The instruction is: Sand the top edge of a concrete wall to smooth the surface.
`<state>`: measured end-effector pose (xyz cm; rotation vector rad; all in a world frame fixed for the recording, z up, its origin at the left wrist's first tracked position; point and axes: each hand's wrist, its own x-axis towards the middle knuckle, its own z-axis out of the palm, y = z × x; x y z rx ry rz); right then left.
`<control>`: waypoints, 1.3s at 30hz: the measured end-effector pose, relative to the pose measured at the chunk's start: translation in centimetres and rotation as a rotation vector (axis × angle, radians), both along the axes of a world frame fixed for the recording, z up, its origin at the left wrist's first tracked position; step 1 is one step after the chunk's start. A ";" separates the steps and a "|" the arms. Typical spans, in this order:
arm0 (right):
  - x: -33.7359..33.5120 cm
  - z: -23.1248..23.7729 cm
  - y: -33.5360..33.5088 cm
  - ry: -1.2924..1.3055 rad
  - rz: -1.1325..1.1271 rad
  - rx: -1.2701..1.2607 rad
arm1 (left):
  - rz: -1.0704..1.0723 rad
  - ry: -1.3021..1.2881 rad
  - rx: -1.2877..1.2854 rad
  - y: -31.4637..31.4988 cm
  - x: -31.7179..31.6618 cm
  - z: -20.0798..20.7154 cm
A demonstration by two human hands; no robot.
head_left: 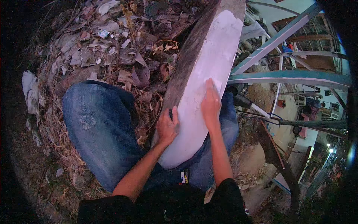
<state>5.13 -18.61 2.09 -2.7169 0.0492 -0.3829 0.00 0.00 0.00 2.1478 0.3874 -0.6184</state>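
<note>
Clock positions are taken from the middle of the view. A long slab [181,76] is found running from 6 o'clock to 1 o'clock, its upper face covered by a white layer [203,80] with a ragged far end. The left hand [167,127] is placed on the slab's left edge, just below centre; its grip is seen with thumb and forefinger apart. The right hand [211,106] is laid on the white layer towards 2 o'clock, fingers close together; whether anything is clamped beneath cannot be told.

Risks are judged as follows. Should the layer be soft, which cannot be determined, it could be scored by uneven fingertip pressure, or marked along its edge by the left hand. The near end could be scuffed by the jeans [100,123], which are seen close against it. Grit could be carried onto the face from the rubble [89,56] at 10 o'clock. Knuckles could be grazed if the right hand is slipped over the right edge.
</note>
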 end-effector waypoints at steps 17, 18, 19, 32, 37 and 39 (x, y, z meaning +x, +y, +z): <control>0.0 -1.0 -1.6 -0.012 -0.015 -0.061 | 0.017 -0.120 -0.084 -0.9 0.2 0.5; 0.0 -1.2 -1.1 -0.061 0.107 -0.089 | 0.017 -0.120 -0.085 -0.9 0.2 0.5; 0.0 -1.0 -1.3 -0.060 0.107 -0.090 | 0.019 -0.095 -0.045 -0.9 0.2 0.6; -0.5 0.6 -1.2 0.108 0.093 -0.137 | 0.039 -0.235 0.027 -1.2 -0.5 -0.5; -1.1 0.3 -1.4 0.073 0.016 -0.125 | 0.027 -0.147 -0.024 -1.1 -0.1 0.7; -1.4 0.4 -1.6 0.100 0.126 -0.159 | 0.028 -0.155 -0.005 -1.2 -0.1 0.6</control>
